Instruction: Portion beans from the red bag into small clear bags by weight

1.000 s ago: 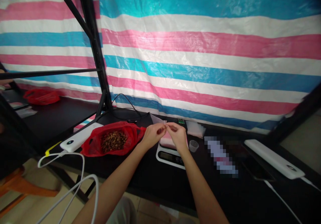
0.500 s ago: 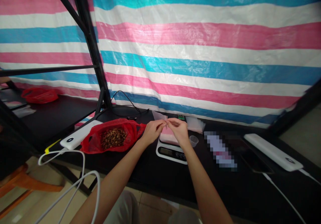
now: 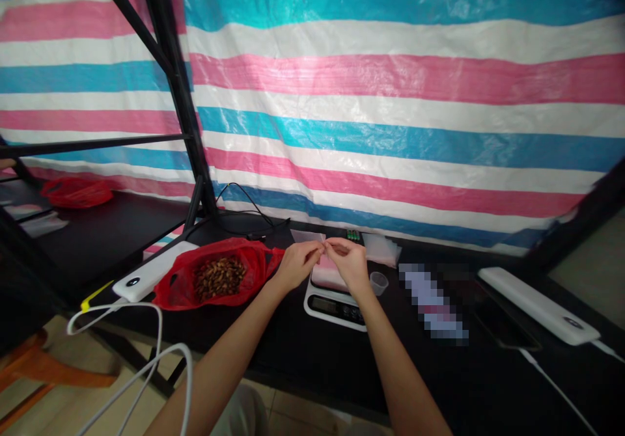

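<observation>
My left hand and my right hand meet fingertip to fingertip, both pinching a small clear plastic bag. Part of the bag sticks out behind the left fingers; the fingers hide the rest. Below them is a white digital kitchen scale with a pinkish top, partly covered by my right hand and wrist. Left of my left hand, an open red plastic bag holds brown, nut-like or seed-like pieces. A small clear cup stands just right of the scale.
Behind the cup lie a stack of clear bags and green batteries. White power banks with cables flank the black table, and a dark phone lies at right. A black post stands before the striped sheet.
The view has tilted up slightly, so things on the table sit lower in it. The visible part of the clear bag lies flatter than before. Both hands keep their pinch.
</observation>
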Available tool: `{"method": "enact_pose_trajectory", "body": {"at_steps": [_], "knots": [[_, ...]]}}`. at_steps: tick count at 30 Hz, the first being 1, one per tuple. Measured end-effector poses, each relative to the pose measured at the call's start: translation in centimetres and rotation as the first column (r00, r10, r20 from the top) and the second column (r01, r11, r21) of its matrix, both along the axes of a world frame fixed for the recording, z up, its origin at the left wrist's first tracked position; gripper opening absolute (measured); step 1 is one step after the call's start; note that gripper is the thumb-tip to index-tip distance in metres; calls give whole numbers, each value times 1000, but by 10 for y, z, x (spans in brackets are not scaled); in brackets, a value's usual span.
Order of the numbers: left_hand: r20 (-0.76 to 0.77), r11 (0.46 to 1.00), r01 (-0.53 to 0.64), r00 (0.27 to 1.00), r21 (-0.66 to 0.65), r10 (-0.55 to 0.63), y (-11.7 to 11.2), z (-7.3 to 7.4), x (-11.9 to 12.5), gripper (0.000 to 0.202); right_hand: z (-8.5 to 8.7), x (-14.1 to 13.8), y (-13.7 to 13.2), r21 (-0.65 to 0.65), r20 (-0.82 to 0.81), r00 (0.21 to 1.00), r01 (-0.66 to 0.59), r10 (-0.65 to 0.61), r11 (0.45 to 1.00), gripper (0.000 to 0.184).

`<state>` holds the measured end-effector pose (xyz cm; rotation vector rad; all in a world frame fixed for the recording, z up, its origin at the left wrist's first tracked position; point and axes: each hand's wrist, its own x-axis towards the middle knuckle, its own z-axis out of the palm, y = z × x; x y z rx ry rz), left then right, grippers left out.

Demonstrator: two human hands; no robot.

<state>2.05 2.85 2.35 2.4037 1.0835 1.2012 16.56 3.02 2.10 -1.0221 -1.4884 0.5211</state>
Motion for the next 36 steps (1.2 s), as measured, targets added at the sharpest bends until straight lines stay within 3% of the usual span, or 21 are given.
{"method": "enact_pose_trajectory", "body": {"at_steps": [6,12,16,20,26,31,36], "knots": [[44,993,-116,992,-31,117,-2,2,0,28,3,-3,-7,78,169,985,22,-35,997,15],[233,989,-58,968,-133,89,2,2,-1,27,12,-8,-20,195,376,920,43,-115,980,20],[401,983,69,916,-169,5,9,0,-1,27,8,-8,-18,196,363,924,55,-124,979,24],[511,974,123,860,-191,-8,15,-2,0,26,4,-9,-15,176,348,925,96,-153,980,22],[575,986,49,817,-157,51,14,-3,1,26,6,-11,-18,170,363,928,24,-86,985,22],[594,976,147,804,-162,-22,13,-3,2,28,8,-9,-19,189,385,915,44,-115,981,25],[574,965,172,818,-196,-29,12,-5,4,31,6,-4,-18,202,442,880,90,-173,975,26]]}}
